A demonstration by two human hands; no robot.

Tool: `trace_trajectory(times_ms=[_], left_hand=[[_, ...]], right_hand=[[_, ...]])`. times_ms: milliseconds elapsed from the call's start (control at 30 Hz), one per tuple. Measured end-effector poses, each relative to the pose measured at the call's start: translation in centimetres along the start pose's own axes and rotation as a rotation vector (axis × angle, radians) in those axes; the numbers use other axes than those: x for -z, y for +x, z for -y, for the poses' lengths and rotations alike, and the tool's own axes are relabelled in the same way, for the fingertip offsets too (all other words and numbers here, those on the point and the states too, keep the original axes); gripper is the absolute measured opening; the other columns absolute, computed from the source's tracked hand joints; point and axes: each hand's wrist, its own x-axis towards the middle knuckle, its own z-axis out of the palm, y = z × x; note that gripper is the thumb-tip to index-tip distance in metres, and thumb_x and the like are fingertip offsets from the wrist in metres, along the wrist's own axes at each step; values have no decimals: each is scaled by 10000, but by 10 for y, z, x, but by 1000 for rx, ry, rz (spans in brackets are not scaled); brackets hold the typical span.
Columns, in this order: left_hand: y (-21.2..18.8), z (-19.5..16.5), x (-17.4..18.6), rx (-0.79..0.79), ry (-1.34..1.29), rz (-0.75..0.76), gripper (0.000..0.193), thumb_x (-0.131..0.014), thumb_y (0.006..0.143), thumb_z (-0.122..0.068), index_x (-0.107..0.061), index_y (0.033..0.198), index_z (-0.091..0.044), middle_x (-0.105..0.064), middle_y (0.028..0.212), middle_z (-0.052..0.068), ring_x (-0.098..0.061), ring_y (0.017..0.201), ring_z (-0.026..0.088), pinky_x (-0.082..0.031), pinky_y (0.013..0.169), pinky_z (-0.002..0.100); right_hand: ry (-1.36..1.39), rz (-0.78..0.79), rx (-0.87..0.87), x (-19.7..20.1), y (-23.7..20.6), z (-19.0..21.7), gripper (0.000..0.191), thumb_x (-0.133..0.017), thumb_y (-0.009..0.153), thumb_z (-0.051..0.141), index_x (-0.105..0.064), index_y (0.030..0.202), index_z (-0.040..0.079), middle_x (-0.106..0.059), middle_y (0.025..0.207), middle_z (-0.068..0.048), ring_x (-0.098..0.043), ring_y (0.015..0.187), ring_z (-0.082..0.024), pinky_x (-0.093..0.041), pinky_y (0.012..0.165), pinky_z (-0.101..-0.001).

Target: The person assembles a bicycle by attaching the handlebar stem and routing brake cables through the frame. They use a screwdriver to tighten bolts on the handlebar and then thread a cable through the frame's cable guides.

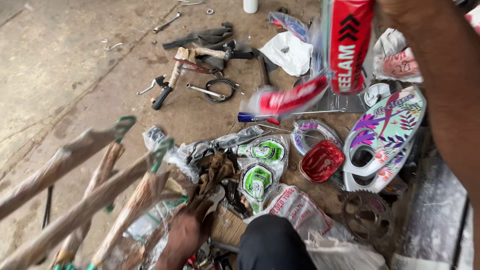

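My right hand (387, 7) is cut off by the top edge; its forearm runs down the right side. It holds up a red-and-white plastic-wrapped bicycle part (347, 45) whose lower end (292, 97) is blurred. My left hand (186, 229) is low in the middle, back up, fingers reaching into a heap of small parts by a metal spanner (218, 193). Beside it, brown-paper-wrapped frame tubes (95, 192) with green ends slant across the left, blurred. Whether the left hand grips one of them is unclear.
On the concrete floor lie green-and-white packets (257, 180), a glossy red cover (321, 161), floral chain guards (387, 130), a toothed chainring (367, 216), a printed white bag (300, 210), a wrapped handlebar with brake lever (172, 77), a black cable coil (220, 91) and a blue-handled screwdriver (249, 117). My dark-clothed knee (272, 245) is at the bottom.
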Motion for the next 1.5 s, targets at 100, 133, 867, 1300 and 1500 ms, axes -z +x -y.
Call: trace_trajectory(times_ms=[100, 133, 867, 1300, 1500], left_hand=[[-3, -21, 21, -12, -10, 4, 275, -706, 882, -193, -694, 1136, -90, -716, 1140, 154, -713, 961, 396, -575, 802, 479], [-6, -26, 28, -9, -5, 4, 271, -704, 890, -197, -693, 1143, -100, -722, 1119, 139, -714, 967, 391, -574, 806, 478], [-53, -45, 26, 96, -332, -944, 596, -779, 935, -226, -486, 1414, -26, -604, 1260, 181, -630, 1150, 322, -532, 967, 420], [-92, -51, 155, 130, -313, -1156, 483, -819, 797, -212, -578, 1176, -35, -674, 1029, 106, -692, 924, 238, -573, 861, 371], [-126, -49, 195, -39, -766, -1179, 476, -814, 835, -81, -597, 1251, 1, -679, 1073, 113, -698, 902, 205, -606, 835, 349]], right_hand=[[-48, 182, -36, -26, -4, 40, 633, -864, 803, 33, -539, 1347, 25, -657, 1297, -159, -692, 1146, -265, -597, 953, -402], [-62, 236, -42, -36, -9, 53, 629, -864, 805, 41, -542, 1346, 27, -657, 1293, -158, -689, 1143, -264, -595, 952, -401], [296, 500, 963, -268, -413, 434, 430, -812, 943, 167, -595, 1294, 50, -655, 1212, -133, -665, 1125, -266, -542, 1008, -407], [285, -280, 295, -217, -249, 253, 278, -666, 1133, 287, -691, 1028, 30, -537, 812, -54, -491, 755, -142, -438, 711, -360], [611, -171, -922, -170, -240, 94, 641, -387, 1048, 662, -600, 1072, 58, -646, 868, -99, -639, 797, -256, -517, 666, -433]])
